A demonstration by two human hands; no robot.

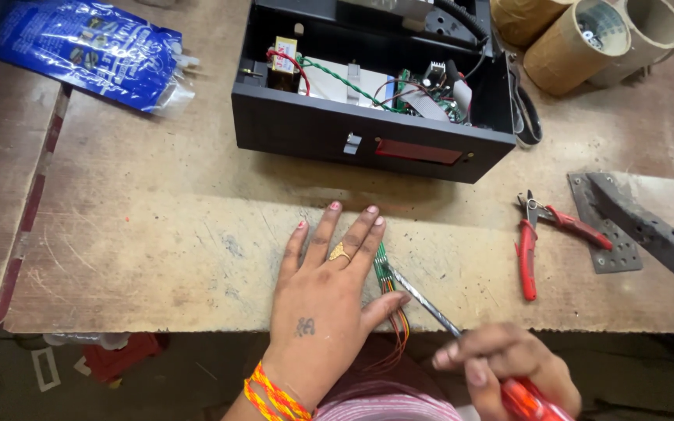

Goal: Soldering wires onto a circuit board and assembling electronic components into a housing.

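My left hand (325,284) lies flat on the wooden bench (157,257), fingers spread, pressing beside a narrow green circuit board (384,269) with thin orange wires (399,327) trailing off the front edge. My right hand (505,366) grips the red handle of a screwdriver (528,401); its metal shaft (423,300) points up-left and the tip rests on the small board near my left thumb.
An open black metal box (352,129) with wiring and a circuit board inside stands behind my hands. Red-handled pliers (536,242) and a grey perforated metal bracket (626,226) lie at right. Brown tape rolls (587,39) sit at the back right, a blue plastic packet (87,47) at the back left.
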